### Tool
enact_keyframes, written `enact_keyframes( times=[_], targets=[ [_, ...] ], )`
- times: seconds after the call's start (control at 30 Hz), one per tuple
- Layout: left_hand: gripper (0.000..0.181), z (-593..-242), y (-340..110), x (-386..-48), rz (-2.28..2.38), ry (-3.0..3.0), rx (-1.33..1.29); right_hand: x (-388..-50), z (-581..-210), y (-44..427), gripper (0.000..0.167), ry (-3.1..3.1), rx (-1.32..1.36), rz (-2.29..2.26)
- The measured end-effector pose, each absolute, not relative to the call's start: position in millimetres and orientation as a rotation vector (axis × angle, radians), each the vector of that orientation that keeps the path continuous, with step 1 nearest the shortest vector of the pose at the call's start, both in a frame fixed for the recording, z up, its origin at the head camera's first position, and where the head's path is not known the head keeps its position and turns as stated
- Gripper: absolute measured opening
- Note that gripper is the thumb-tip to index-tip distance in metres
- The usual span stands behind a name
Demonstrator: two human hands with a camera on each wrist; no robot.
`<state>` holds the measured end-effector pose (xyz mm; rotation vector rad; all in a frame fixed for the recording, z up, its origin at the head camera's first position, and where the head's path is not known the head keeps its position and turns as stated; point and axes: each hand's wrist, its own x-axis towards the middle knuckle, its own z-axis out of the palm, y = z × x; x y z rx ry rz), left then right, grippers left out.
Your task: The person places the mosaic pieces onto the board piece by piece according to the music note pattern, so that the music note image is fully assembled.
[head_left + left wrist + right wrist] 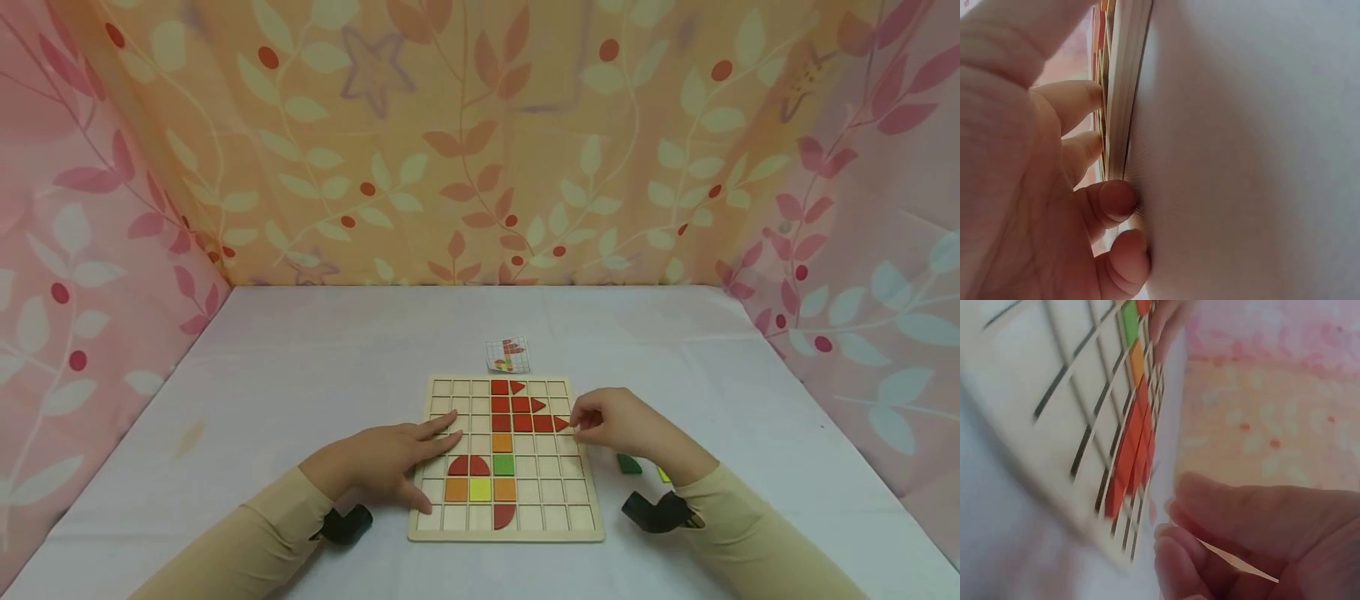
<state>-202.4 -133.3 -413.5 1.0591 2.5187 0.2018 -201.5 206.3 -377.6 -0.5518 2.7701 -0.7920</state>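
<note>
On the table lies a square wooden grid board (555,525) with red, orange, yellow and green pieces in its cells. My left hand (382,458) rests at its left side, two fingers spread over the cells and the thumb at the lower left; in the left wrist view two other fingers (1119,200) lie beside the rim on the cloth. My right hand (618,425) is at the board's right edge, fingertips beside a red triangle (561,424) that ends a row of red squares (522,423). Its fingers are loosely curled, and no piece shows between them.
A small printed card (508,355) with a coloured grid pattern lies behind the board. Right of the board, a dark green piece (629,464) and a yellow piece (664,474) lie partly under my right forearm. Patterned cloth walls (480,142) enclose the white table.
</note>
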Motion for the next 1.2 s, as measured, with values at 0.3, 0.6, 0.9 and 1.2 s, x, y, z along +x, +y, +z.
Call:
enact_keyframes(
  times=[0.3, 0.6, 0.9, 1.2],
  targets=[
    [0.096, -414.5, -130.4, -203.8, 0.164, 2.558, 1.023, -200.5, -384.0, 261.4, 0.013, 2.720, -0.372, -0.679],
    [0.095, -413.0, -129.1, -205.4, 0.169, 2.549, 1.024, -189.2, -390.3, 303.1, 0.028, 2.646, -0.372, -0.565],
    [0.096, -413.9, -129.1, -205.9, 0.176, 2.547, 1.025, -181.0, -392.6, 316.9, 0.033, 2.621, -0.390, -0.581],
    [0.096, -412.3, -129.1, -204.8, 0.181, 2.543, 1.043, -185.9, -393.1, 312.6, 0.022, 2.657, -0.360, -0.660]
  ],
)
